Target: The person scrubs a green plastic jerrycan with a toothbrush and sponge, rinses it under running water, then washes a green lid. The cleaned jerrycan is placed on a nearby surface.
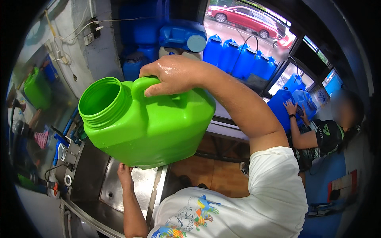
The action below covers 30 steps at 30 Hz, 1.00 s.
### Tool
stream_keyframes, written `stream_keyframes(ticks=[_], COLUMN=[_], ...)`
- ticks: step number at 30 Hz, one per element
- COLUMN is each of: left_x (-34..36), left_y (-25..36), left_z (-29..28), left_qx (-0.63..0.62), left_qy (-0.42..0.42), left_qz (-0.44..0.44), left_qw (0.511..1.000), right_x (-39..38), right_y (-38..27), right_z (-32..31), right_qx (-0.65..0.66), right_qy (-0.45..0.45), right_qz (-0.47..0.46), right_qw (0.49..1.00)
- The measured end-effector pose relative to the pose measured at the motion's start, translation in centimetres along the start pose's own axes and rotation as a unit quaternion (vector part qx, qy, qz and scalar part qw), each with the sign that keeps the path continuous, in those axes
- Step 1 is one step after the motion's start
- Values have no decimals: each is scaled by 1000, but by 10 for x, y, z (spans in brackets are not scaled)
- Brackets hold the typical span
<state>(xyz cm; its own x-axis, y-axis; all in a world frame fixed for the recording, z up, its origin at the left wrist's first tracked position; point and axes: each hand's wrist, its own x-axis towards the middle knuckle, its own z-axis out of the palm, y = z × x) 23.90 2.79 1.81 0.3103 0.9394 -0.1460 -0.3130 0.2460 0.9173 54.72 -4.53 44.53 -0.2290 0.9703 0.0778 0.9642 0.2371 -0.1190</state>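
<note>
Green jug hangs under the fingers of the right hand, which are clamped around its handle; its uncapped mouth faces up to their left. Below them, the left hand is at the jug's lower edge, its fingers partly hidden, so I cannot tell whether they grip. A steel sink lies beneath those fingers; blue containers stand beyond the right hand's.

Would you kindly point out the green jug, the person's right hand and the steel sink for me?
Green jug [152, 129], head view: on the middle of its side.
Right hand [170, 73], head view: on the back of the hand.
Steel sink [144, 184], head view: on the bare basin floor.
</note>
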Motion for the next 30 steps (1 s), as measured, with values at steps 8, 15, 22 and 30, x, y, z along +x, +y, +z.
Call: stream_keyframes(ticks=[8, 15, 22, 30], left_x=[18, 22, 28, 23], left_y=[-4, -45, -52, -53], left_z=[-2, -15, 19, 24], left_qx=[81, 156, 186, 225], left_qy=[8, 65, 109, 113], left_qz=[21, -69, -95, -28], left_qw=[996, 983, 972, 967], right_x=[-95, -182, -210, -201], right_y=[112, 237, 414, 643], right_z=[-20, -17, 106, 223], right_qx=[18, 95, 37, -47], right_qy=[30, 71, 66, 67], right_qz=[46, 284, 415, 475], right_qw=[998, 952, 906, 876])
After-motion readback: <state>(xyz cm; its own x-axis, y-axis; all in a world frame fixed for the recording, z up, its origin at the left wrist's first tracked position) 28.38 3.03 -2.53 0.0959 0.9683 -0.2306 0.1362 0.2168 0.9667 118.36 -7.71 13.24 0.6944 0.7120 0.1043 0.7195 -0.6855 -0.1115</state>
